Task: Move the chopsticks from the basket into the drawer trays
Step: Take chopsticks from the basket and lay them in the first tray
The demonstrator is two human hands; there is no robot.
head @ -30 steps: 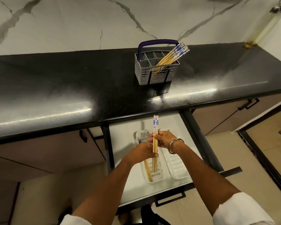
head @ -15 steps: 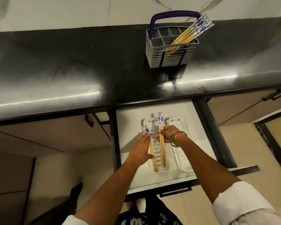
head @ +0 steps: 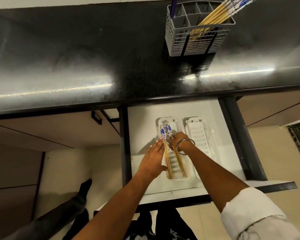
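Two white slotted trays lie side by side in the open drawer (head: 142, 118) under the black counter (head: 76, 58). The left tray (head: 170, 120) holds chopsticks: one pair (head: 167, 158) lies along its left side and another pair (head: 179, 161) along its right, all with their blue-and-white patterned ends pointing toward the counter. The right tray (head: 200, 135) has nothing visible in it where the arm does not cover it.

The left hand (head: 153, 160) lies flat with straight fingers along the left edge of the left tray, its fingertips beside the patterned ends of the left pair; it grasps nothing. The right hand (head: 177, 140), with a metal bangle (head: 185, 144) at the wrist, has its fingers curled onto the right pair near the patterned part, pinching those sticks low in the tray. The right forearm crosses over the near end of the right tray and hides part of it.

On the counter, well apart from the drawer, stands a grey mesh basket (head: 197, 40) with a dark blue handle (head: 173, 6). More chopsticks (head: 220, 13) lean out of its right rear compartment, tilted to the right, their patterned tops running off the top of the view.

Dark drawer rails (head: 239, 135) frame the drawer on both sides. Beige cabinet fronts (head: 50, 130) sit under the counter, and the person's dark-clad leg (head: 73, 205) shows on the pale floor at lower left. White sleeve cuffs (head: 249, 210) show at the bottom edge.
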